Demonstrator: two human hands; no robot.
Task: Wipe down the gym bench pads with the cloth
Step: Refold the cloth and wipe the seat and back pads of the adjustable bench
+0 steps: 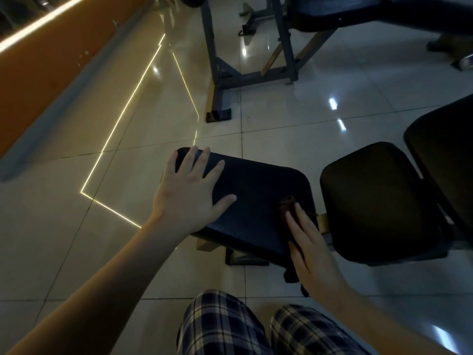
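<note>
Seemingly thin and limp, the cloth (288, 204) wants flat pressure, so my right hand (312, 242) presses it with straight fingers onto the firm pad (258, 190). My left hand (189, 193) lies spread on the same pad, steadying it.

Black bench pads (256, 198), dark reddish-brown cloth (287, 206), navy-and-cream plaid trousers (220, 329), cream floor tiles (281, 111), orange wall (38, 80).
</note>
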